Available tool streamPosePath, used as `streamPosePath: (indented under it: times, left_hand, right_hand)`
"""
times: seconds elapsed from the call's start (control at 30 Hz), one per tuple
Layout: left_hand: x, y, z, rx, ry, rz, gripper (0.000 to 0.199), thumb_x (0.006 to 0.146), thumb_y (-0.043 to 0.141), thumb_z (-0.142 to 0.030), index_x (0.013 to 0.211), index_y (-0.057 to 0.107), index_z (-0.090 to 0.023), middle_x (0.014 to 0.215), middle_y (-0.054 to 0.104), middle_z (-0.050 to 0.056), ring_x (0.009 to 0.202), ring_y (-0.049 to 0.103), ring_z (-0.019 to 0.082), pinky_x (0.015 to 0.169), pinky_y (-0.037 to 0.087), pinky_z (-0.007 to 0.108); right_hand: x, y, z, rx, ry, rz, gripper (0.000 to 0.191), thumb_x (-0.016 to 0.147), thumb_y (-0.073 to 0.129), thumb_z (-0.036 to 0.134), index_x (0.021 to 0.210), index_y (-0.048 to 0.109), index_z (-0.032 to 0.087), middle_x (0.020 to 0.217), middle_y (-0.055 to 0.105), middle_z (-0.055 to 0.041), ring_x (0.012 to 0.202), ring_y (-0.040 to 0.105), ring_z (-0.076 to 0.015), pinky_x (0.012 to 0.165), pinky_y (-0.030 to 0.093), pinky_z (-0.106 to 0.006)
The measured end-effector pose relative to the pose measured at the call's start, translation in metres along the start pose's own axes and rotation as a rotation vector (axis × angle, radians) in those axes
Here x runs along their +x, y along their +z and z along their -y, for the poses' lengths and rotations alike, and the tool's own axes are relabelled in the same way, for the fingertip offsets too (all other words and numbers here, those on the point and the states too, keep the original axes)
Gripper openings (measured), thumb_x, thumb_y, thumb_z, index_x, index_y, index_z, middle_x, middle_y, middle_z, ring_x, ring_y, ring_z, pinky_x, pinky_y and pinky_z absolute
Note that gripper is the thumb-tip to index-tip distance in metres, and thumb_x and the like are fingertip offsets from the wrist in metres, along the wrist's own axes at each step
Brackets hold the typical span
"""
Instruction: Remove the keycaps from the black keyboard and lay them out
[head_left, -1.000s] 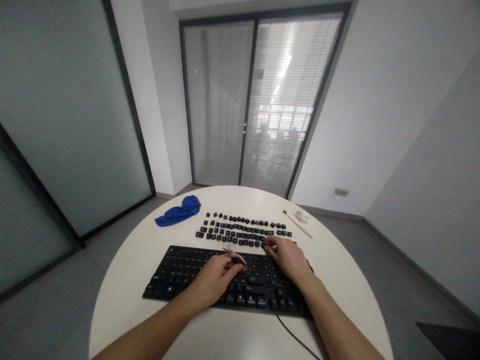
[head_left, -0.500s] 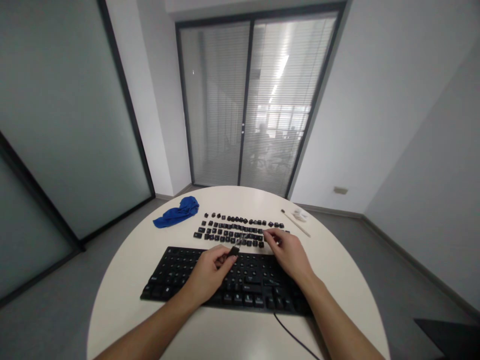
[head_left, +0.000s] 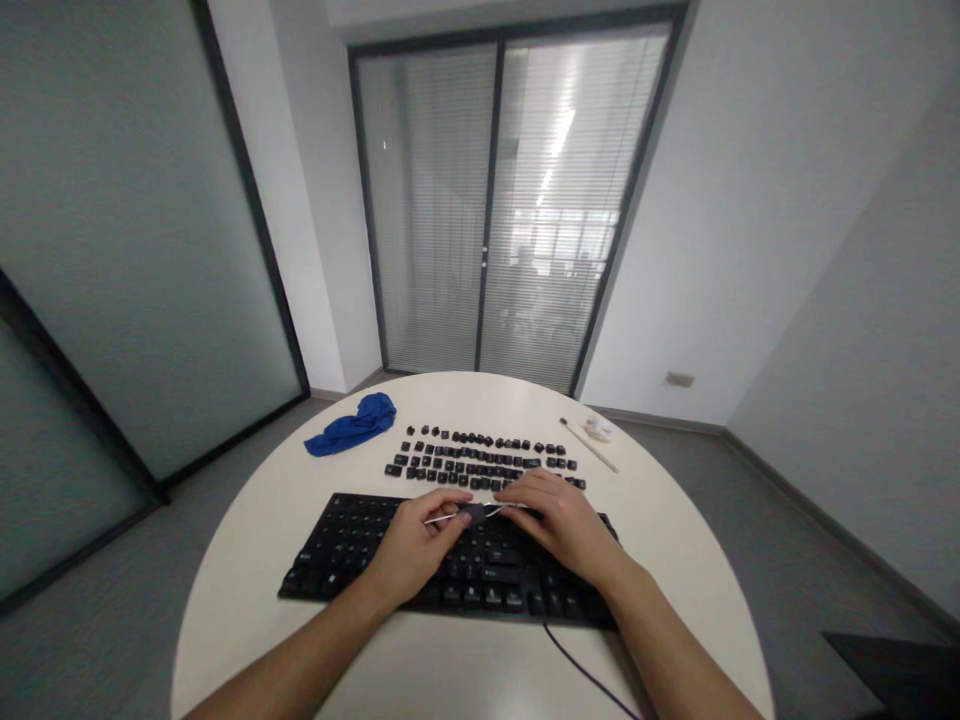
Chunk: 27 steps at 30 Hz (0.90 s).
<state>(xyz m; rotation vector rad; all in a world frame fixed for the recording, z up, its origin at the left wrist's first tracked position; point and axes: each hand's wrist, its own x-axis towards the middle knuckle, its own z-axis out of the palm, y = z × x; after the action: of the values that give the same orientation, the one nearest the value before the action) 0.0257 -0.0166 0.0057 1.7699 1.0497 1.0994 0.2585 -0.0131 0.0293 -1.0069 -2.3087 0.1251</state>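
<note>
Over the keyboard [head_left: 330,545], my left hand [head_left: 416,535] is closed around the dark handle of a wire keycap puller [head_left: 475,514]. Thin wires stick out from the handle on both sides. My right hand [head_left: 562,520] meets the wires on the right, its thumb and fingers drawn together on them; whether a keycap is between them I cannot make out. The black keyboard lies across the near part of the table, with many of its key places bare of caps. Loose black keycaps [head_left: 465,453] stand in rows just beyond it.
A crumpled blue cloth [head_left: 351,425] lies at the far left of the round table [head_left: 247,560]. At the far right are a thin brush [head_left: 590,446] with a pale handle and a small whitish item [head_left: 598,430]. The keyboard cable [head_left: 581,670] runs off the near edge.
My right hand has come back from the keycap rows and moved left to the puller's wires. The puller has turned from pointing up and away to lying roughly level.
</note>
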Motion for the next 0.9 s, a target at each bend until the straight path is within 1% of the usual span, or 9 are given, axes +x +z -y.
streamPosePath:
  times: [0.1, 0.17, 0.3, 0.37, 0.47, 0.57, 0.7, 0.8, 0.9]
  left_hand:
    - [-0.002, -0.002, 0.0, -0.088, 0.01, 0.003, 0.033, 0.082, 0.065, -0.025, 0.115, 0.065, -0.019, 0.089, 0.067, 0.004, 0.078, 0.064, 0.019, 0.072, 0.052, 0.031]
    - [-0.003, -0.002, 0.001, -0.136, 0.01, 0.009, 0.035, 0.08, 0.068, -0.024, 0.115, 0.064, -0.019, 0.092, 0.067, 0.004, 0.082, 0.065, 0.019, 0.075, 0.053, 0.032]
    - [-0.002, 0.0, 0.004, -0.153, -0.002, 0.011, 0.021, 0.081, 0.066, -0.024, 0.102, 0.067, -0.02, 0.098, 0.067, 0.005, 0.089, 0.063, 0.02, 0.076, 0.052, 0.031]
    - [-0.001, 0.001, 0.004, -0.17, -0.003, 0.01, 0.019, 0.085, 0.061, -0.026, 0.103, 0.066, -0.021, 0.095, 0.065, 0.003, 0.087, 0.062, 0.019, 0.077, 0.052, 0.032]
    - [0.0, 0.003, 0.003, -0.216, 0.0, 0.004, 0.021, 0.09, 0.055, -0.028, 0.108, 0.064, -0.021, 0.094, 0.063, 0.003, 0.087, 0.061, 0.019, 0.08, 0.053, 0.033]
    - [0.0, 0.004, 0.003, -0.211, 0.049, 0.037, 0.017, 0.091, 0.054, -0.026, 0.103, 0.065, -0.021, 0.102, 0.06, 0.004, 0.093, 0.059, 0.02, 0.081, 0.053, 0.032]
    - [0.0, 0.005, 0.004, -0.147, 0.06, 0.1, 0.016, 0.092, 0.053, -0.023, 0.102, 0.064, -0.021, 0.1, 0.062, 0.004, 0.088, 0.058, 0.019, 0.079, 0.051, 0.03]
    - [0.0, 0.007, 0.005, -0.074, 0.065, 0.109, 0.017, 0.093, 0.052, -0.023, 0.105, 0.064, -0.021, 0.101, 0.064, 0.004, 0.088, 0.058, 0.019, 0.08, 0.049, 0.031]
    - [0.001, 0.009, 0.004, -0.058, 0.061, 0.108, 0.019, 0.093, 0.051, -0.023, 0.107, 0.063, -0.021, 0.103, 0.064, 0.005, 0.089, 0.059, 0.019, 0.078, 0.049, 0.03]
  right_hand:
    - [-0.002, 0.002, 0.0, 0.035, 0.082, 0.001, 0.016, 0.093, 0.06, 0.032, 0.103, 0.071, 0.024, 0.096, 0.072, -0.0045, 0.092, 0.063, -0.02, 0.084, 0.049, -0.034]
    - [-0.002, 0.004, 0.003, 0.064, 0.127, 0.019, 0.016, 0.092, 0.062, 0.033, 0.1, 0.072, 0.025, 0.094, 0.072, -0.0037, 0.09, 0.064, -0.0193, 0.082, 0.049, -0.032]
    - [-0.001, 0.009, 0.011, 0.117, 0.147, 0.089, 0.016, 0.09, 0.064, 0.035, 0.097, 0.073, 0.024, 0.091, 0.072, -0.0031, 0.086, 0.065, -0.0188, 0.078, 0.049, -0.03]
    - [0.0, 0.01, 0.012, 0.149, 0.157, 0.116, 0.017, 0.09, 0.065, 0.036, 0.097, 0.073, 0.024, 0.09, 0.073, -0.003, 0.084, 0.065, -0.019, 0.078, 0.049, -0.03]
    - [-0.001, 0.006, 0.01, 0.243, 0.168, 0.155, 0.019, 0.091, 0.063, 0.035, 0.103, 0.073, 0.025, 0.096, 0.074, -0.0028, 0.088, 0.066, -0.0187, 0.083, 0.049, -0.031]
    - [-0.006, -0.001, 0.002, 0.323, 0.188, 0.191, 0.023, 0.087, 0.068, 0.033, 0.107, 0.073, 0.025, 0.103, 0.074, -0.0029, 0.095, 0.066, -0.0193, 0.089, 0.048, -0.033]
    - [-0.013, -0.006, -0.006, 0.4, 0.192, 0.263, 0.025, 0.079, 0.076, 0.031, 0.103, 0.075, 0.025, 0.106, 0.073, -0.0032, 0.101, 0.064, -0.0203, 0.094, 0.047, -0.034]
    - [-0.015, -0.005, -0.008, 0.41, 0.217, 0.295, 0.026, 0.076, 0.078, 0.029, 0.101, 0.076, 0.025, 0.107, 0.072, -0.0034, 0.102, 0.063, -0.0211, 0.096, 0.047, -0.035]
    - [-0.015, -0.004, -0.008, 0.413, 0.246, 0.313, 0.034, 0.069, 0.083, 0.029, 0.102, 0.076, 0.025, 0.111, 0.07, -0.0041, 0.106, 0.062, -0.0227, 0.099, 0.046, -0.037]
